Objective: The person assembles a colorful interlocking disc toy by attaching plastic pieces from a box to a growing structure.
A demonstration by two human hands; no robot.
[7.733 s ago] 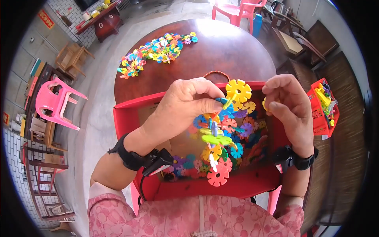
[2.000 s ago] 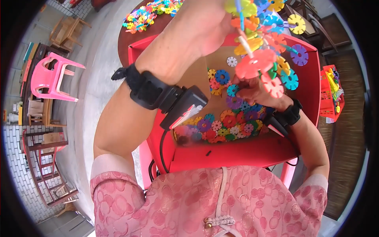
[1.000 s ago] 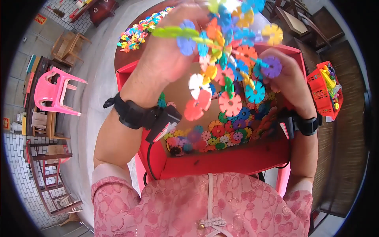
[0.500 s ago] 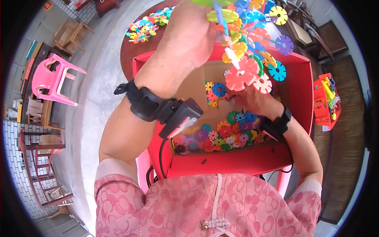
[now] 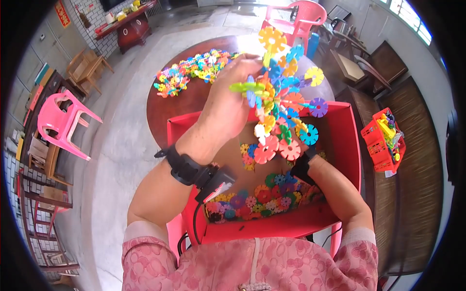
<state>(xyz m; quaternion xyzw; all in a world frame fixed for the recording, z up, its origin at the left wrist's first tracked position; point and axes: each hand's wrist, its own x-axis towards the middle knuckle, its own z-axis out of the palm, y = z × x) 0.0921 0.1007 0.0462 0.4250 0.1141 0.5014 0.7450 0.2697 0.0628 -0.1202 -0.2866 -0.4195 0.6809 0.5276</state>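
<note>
My left hand (image 5: 232,99) is closed on the left side of a many-coloured cluster of notched plastic flower discs (image 5: 277,99), slotted together and held up over the box. My right hand (image 5: 302,146) is behind and below the cluster; its fingers are hidden there, so I cannot tell whether they hold anything. Below both hands stands an open red box (image 5: 342,145) with a brown cardboard inside. Many loose flower discs (image 5: 262,196) lie along its near side, and a small group of discs (image 5: 248,155) sits farther back at its left.
A round brown table (image 5: 162,109) stands beyond the box, bearing a long heap of joined discs (image 5: 204,68). At the right, a red basket (image 5: 378,145) of toys sits on a brown bench (image 5: 417,194). Pink plastic chairs (image 5: 65,119) stand at the left and far side.
The view has tipped up, showing more of the far room. My left hand and the cluster sit lower in view. My right hand's fingers have gone from sight behind the cluster.
</note>
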